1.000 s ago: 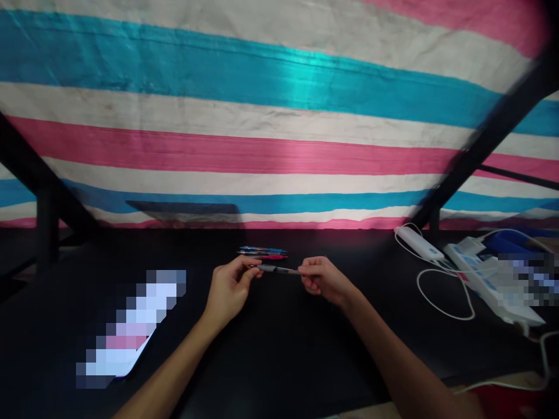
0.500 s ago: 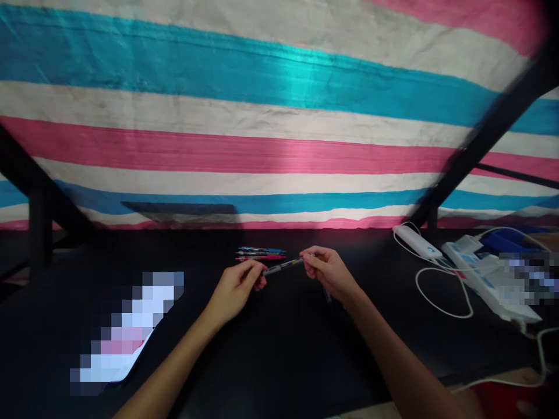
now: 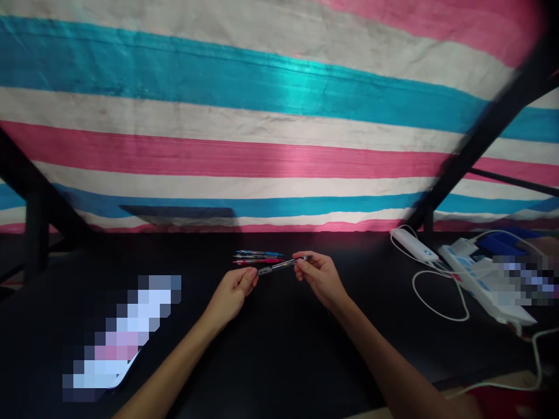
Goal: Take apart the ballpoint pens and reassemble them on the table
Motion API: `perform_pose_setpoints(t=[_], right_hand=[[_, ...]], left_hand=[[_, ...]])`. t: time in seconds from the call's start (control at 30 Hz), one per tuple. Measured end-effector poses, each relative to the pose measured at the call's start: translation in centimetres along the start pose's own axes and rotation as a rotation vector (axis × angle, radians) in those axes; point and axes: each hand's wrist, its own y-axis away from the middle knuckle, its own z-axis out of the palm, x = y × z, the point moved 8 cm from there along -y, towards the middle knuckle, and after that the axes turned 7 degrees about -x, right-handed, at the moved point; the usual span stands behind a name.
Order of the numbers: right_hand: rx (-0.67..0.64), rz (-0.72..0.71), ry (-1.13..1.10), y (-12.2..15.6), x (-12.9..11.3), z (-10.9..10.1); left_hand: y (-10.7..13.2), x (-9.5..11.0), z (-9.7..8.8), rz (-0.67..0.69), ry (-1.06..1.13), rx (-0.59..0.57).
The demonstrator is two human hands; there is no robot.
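Note:
A slim pen (image 3: 283, 265) with a clear barrel and a grey grip spans the gap between my two hands, above the black table. My left hand (image 3: 231, 294) pinches its grey end between thumb and fingers. The other, darker end lies in the fingertips of my right hand (image 3: 321, 278), and its tip shows past the thumb. Just beyond my left hand, several things lie side by side: a blue pen (image 3: 257, 253), a dark pen (image 3: 255, 256) and a red pen (image 3: 253, 261).
A phone (image 3: 126, 343) with a blurred-out screen lies at the left on the black table (image 3: 262, 361). To the right are a white power strip (image 3: 484, 282), a white power bank (image 3: 413, 243) and loose white cables (image 3: 441, 319). Black frame bars (image 3: 476, 139) slant before a striped sheet (image 3: 262, 163).
The view has shifted slightly. Both hands still hold the pen; my right fingers have opened a little along it, showing more of its dark end. A faint object below my right hand no longer shows.

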Motion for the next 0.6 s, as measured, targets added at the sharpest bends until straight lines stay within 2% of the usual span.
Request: perform_pose_setpoints(t=[0.2,0.33,0.47,0.6], right_hand=[[0.029,0.029,-0.111,-0.1,0.5,-0.2],[0.066,0.037,-0.144,-0.1,0.9,-0.4],[0.111,0.003,-0.130,0.1,0.7,-0.5],[0.040,-0.003,-0.136,0.1,0.2,0.6]], left_hand=[[0.7,1.6,-0.3,0.082,-0.262,0.092],[1.0,2.8,0.1,0.120,-0.381,0.104],[1.2,3.6,1.9,0.204,-0.465,-0.034],[1.7,4.0,3.9,0.267,-0.563,-0.175]])
